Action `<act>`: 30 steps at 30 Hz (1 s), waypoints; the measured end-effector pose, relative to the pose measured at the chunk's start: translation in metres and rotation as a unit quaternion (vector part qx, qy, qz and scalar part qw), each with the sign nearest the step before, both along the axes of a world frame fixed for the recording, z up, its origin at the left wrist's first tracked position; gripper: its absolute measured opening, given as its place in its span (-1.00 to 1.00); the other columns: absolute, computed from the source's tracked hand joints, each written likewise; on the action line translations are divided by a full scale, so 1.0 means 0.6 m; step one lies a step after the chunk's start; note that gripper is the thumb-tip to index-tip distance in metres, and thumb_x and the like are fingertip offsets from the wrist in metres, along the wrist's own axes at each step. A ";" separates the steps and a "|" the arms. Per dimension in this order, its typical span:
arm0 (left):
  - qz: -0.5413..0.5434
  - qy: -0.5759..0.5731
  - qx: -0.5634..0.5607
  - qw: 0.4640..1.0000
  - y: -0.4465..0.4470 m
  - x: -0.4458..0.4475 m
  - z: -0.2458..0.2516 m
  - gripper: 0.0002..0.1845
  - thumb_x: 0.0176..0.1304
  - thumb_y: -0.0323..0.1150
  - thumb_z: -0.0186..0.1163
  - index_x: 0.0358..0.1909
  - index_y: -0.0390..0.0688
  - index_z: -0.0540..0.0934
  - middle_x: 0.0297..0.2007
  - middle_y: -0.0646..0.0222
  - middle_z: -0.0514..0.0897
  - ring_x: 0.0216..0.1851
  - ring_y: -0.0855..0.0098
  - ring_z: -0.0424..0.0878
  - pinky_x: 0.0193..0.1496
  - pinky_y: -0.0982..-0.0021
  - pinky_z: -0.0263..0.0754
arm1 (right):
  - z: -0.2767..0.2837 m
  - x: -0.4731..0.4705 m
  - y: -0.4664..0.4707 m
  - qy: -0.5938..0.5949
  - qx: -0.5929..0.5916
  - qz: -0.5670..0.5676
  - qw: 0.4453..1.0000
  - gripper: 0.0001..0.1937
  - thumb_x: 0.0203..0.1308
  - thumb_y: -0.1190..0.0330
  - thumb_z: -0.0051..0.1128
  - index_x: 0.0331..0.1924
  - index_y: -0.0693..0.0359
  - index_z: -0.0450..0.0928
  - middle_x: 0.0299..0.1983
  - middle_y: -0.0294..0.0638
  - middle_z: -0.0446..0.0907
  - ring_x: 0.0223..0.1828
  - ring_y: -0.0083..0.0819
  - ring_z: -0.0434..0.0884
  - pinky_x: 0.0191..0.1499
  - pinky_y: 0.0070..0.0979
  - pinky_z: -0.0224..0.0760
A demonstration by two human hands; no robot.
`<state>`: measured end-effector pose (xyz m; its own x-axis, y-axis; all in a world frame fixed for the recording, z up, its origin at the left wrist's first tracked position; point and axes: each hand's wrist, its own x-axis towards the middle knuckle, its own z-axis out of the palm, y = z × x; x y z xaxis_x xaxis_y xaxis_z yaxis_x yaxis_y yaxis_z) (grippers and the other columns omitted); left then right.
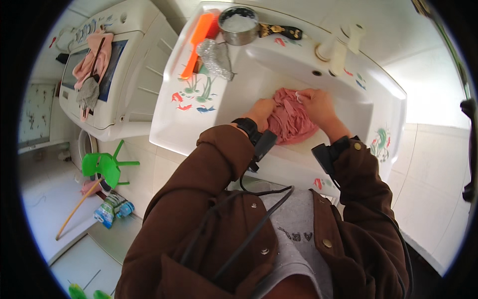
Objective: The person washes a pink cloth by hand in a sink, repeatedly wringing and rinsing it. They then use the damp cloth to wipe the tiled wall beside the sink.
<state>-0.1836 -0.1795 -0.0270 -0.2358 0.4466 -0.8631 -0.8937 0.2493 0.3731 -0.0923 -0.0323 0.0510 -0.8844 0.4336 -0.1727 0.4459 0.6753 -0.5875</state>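
A wet-looking pink cloth (293,121) lies bunched up in the basin of the white ceramic sink (239,89). At its left edge is my left hand (262,111), fingers curled onto the fabric. My right hand (318,105) is at the cloth's upper right, thumb and fingertips together on a fold, with a little white, perhaps foam, at the fingers. The cloth hides some of the fingertips. Both wrists carry black devices with cables.
On the sink's rim are an orange comb (201,28), a metal pot (239,33) with white contents and a silvery mesh cloth (215,56). The faucet (338,56) stands behind the basin. Left are a washing machine (130,71) and a green plastic stool (106,164).
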 end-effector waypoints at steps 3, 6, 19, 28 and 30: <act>0.041 -0.086 0.129 0.987 0.016 0.015 0.044 -0.71 0.27 -0.41 -0.01 -0.01 -0.23 0.52 -0.04 0.25 0.63 -0.08 0.25 0.62 0.04 0.20 0.54 | -0.059 0.052 -0.014 0.070 0.014 0.014 0.997 -0.81 0.16 0.29 0.10 -0.25 0.13 0.69 -0.30 -0.03 0.65 -0.21 -0.03 0.61 -0.19 -0.21 0.47; 0.036 -0.013 0.102 0.994 0.041 0.040 0.072 -0.69 0.29 -0.40 -0.04 0.02 -0.24 0.49 0.01 0.22 0.60 -0.07 0.27 0.62 0.07 0.22 0.53 | -0.104 0.059 -0.010 0.136 -0.010 0.016 0.991 -0.79 0.18 0.33 0.07 -0.18 0.18 0.68 -0.28 0.04 0.64 -0.19 -0.01 0.61 -0.15 -0.22 0.47; 0.052 0.011 0.220 0.974 0.037 0.034 0.098 -0.67 0.21 -0.35 -0.01 -0.02 -0.25 0.50 -0.06 0.18 0.60 0.01 0.22 0.57 0.14 0.21 0.47 | -0.096 0.084 0.100 -0.028 -0.286 -0.011 0.958 -0.64 0.25 0.29 -0.05 0.07 0.26 0.49 0.06 0.04 0.51 0.08 -0.12 0.49 0.17 -0.39 0.30; 0.075 0.000 0.129 0.989 0.082 0.069 0.056 -0.56 0.39 0.04 -0.03 -0.10 -0.15 0.57 -0.13 0.27 0.62 -0.19 0.35 0.55 -0.10 0.25 0.51 | -0.099 0.057 -0.014 0.125 -0.234 -0.098 0.959 -0.58 0.34 0.06 -0.09 -0.17 0.34 0.50 -0.22 0.10 0.60 -0.13 -0.01 0.56 -0.03 -0.30 0.38; -0.009 0.131 0.084 0.988 0.087 0.081 0.064 -0.55 0.40 0.02 -0.05 -0.08 -0.18 0.55 -0.14 0.25 0.61 -0.19 0.38 0.54 -0.12 0.30 0.50 | -0.083 0.048 -0.020 0.168 -0.154 -0.092 0.969 -0.64 0.36 0.17 -0.09 -0.21 0.39 0.50 -0.29 0.14 0.59 -0.20 -0.03 0.58 -0.12 -0.25 0.40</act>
